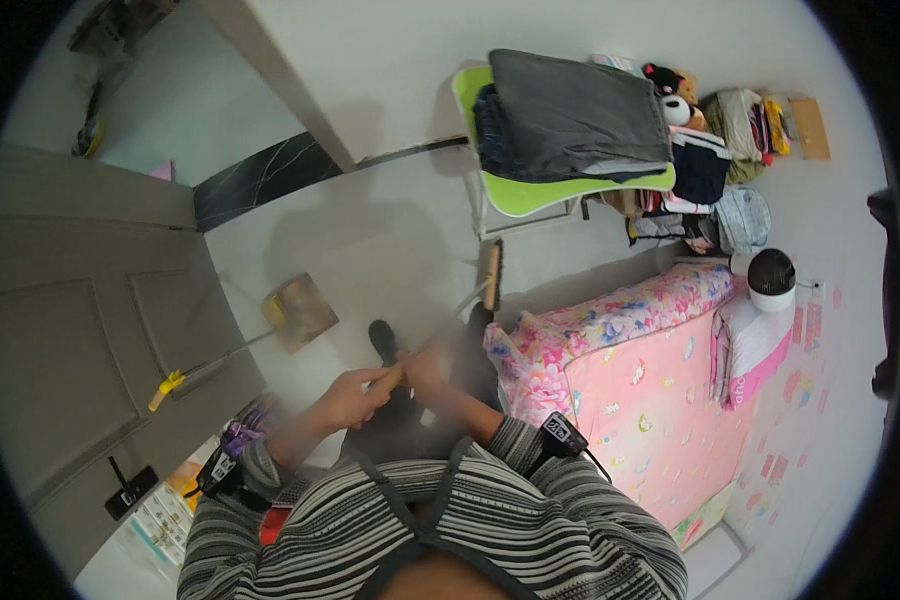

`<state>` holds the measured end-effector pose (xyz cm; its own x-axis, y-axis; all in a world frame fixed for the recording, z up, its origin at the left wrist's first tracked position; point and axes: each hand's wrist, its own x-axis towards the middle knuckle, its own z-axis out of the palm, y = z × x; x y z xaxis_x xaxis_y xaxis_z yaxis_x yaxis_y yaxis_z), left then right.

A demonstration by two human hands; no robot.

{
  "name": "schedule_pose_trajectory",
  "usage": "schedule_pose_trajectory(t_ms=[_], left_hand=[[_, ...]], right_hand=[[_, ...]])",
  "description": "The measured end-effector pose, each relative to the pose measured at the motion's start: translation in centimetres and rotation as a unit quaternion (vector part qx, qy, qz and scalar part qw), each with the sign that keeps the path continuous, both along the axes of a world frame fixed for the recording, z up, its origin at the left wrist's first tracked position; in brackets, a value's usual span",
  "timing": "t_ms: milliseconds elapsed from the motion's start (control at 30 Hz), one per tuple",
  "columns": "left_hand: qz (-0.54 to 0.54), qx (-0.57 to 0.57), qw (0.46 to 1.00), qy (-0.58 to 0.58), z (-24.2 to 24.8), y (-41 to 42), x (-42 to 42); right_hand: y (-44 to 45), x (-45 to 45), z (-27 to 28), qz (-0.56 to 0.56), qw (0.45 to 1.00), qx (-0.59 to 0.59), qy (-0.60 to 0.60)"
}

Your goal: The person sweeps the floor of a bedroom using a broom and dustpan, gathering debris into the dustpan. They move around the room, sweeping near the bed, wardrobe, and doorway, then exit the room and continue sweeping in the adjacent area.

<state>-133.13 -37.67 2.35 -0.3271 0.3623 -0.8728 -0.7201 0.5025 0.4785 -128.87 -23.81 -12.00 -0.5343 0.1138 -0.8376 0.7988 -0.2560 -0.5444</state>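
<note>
Both of my hands are wrapped around the wooden handle [387, 381] of a broom in front of my body. My left hand [355, 399] holds it near its top end, and my right hand [425, 373] grips just below. From there the thin shaft runs up and right to the broom head [493, 274], which is on the floor near my right shoe, by the bed. A long-handled dustpan [311, 315] stands on the floor to the left; its handle, with a yellow part [170, 383] near the end, leans toward the door. Haze blurs the view around my right hand.
A grey panelled door [52, 330] is on the left, beside a dark marble threshold [270, 184]. Ahead, a green-topped table [510, 196] holds folded trousers [577, 112]. At right is a bed with a pink sheet [652, 420], folded bedding [742, 349] and a small fan [771, 281].
</note>
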Motion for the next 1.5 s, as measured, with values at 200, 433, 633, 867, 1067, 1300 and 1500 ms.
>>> schedule_pose_trajectory(t_ms=[200, 433, 633, 867, 1067, 1300, 1500], left_hand=[[0.066, -0.069, 0.994, 0.061, 0.6, -10.1, 2.5], [0.075, -0.041, 0.994, 0.075, -5.2, -13.7, -4.5], [0.004, 0.038, 0.990, 0.133, -11.2, -11.6, -14.6], [0.152, 0.074, 0.985, 0.032, -16.4, -5.1, -20.8], [0.301, -0.015, 0.953, -0.013, -10.6, -9.5, -15.4], [0.376, -0.130, 0.916, -0.057, -2.1, -13.7, -10.2], [0.395, -0.058, 0.916, 0.041, -2.5, -11.9, -7.6]], right_hand=[[-9.5, -1.9, 1.2, -0.001, 0.964, -0.255, -0.081], [-12.4, -7.8, -7.2, 0.144, 0.971, -0.040, 0.185], [-9.4, -16.5, -13.0, 0.184, 0.966, 0.103, 0.152], [-4.3, -25.9, -16.2, 0.215, 0.958, 0.184, 0.051], [-12.0, -22.5, -15.8, 0.298, 0.934, 0.196, 0.021], [-21.9, -16.8, -11.0, 0.333, 0.936, -0.030, -0.107], [-17.7, -15.0, -9.8, 0.504, 0.854, 0.105, 0.076]])
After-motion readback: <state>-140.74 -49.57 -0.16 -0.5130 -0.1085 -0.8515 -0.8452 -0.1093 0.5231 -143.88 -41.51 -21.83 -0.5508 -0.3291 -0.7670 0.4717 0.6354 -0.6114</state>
